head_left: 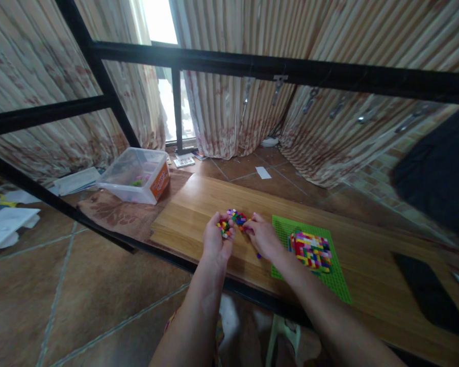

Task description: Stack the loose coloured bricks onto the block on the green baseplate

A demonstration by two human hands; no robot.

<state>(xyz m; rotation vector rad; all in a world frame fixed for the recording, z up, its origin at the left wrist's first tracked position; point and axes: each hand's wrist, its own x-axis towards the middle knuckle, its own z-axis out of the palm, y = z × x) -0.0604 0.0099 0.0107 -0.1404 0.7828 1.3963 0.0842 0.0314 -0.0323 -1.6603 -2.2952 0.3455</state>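
Observation:
My left hand (217, 237) is cupped palm up, holding several small coloured toy bricks (224, 228). Just beyond it, a loose pile of mixed toy bricks (237, 217) lies on the wooden tabletop (191, 214). At the pile's right edge is my right hand (262, 234), its fingertips pinched together among the bricks. What they grip is too small to tell. A lone purple brick (259, 256) lies below my right hand. Right of it, a block built of many coloured bricks (313, 251) stands on a green studded baseplate (281, 224), partly behind my right forearm.
A clear plastic box (137, 191) with an orange label stands left on a brown cloth (115, 214), a few pieces inside. A black flat object (428, 290) lies at the table's right. Black metal bars (229, 58) with hanging hooks cross in front of striped curtains (222, 112).

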